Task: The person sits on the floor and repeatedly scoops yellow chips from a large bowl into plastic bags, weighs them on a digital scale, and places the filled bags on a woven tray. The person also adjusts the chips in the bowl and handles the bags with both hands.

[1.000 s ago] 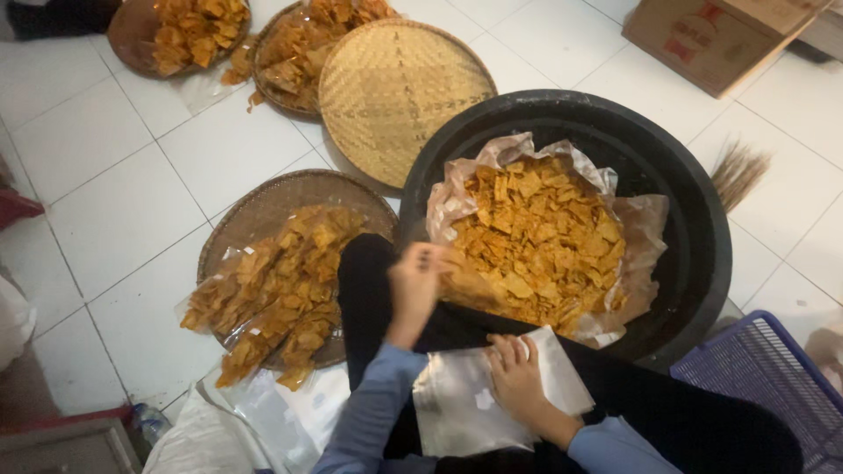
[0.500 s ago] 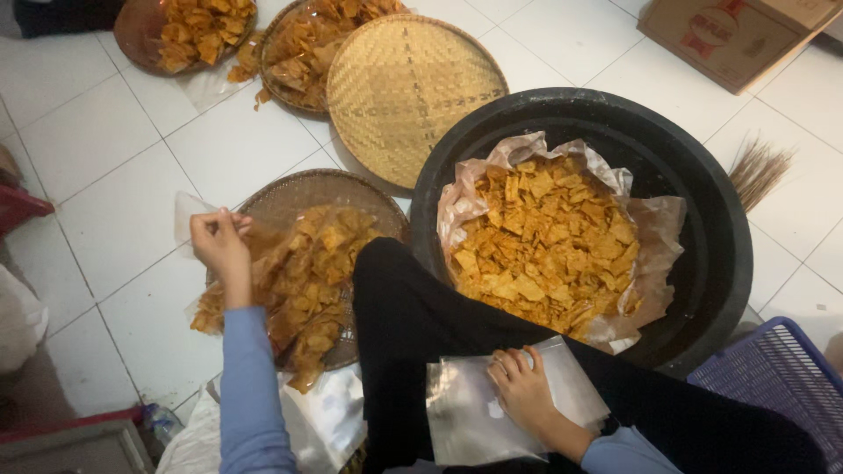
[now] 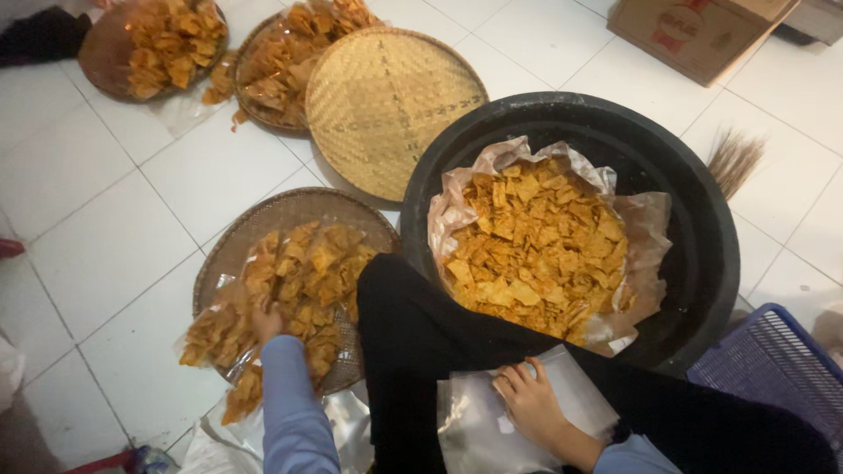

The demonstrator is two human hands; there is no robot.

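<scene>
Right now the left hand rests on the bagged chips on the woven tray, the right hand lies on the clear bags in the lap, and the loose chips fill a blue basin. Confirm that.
One thing is off: the basin holding the loose chips is black, not blue, as the head view shows. The left hand does rest on the bagged chips on the woven tray, and the right hand lies on the clear bags in the lap.

The floor is laid with large white square tiles, divided by thin grey grout lines (glossy, with soft reflections). A cardboard box is set at the far right, and the scene is evenly lit.
</scene>
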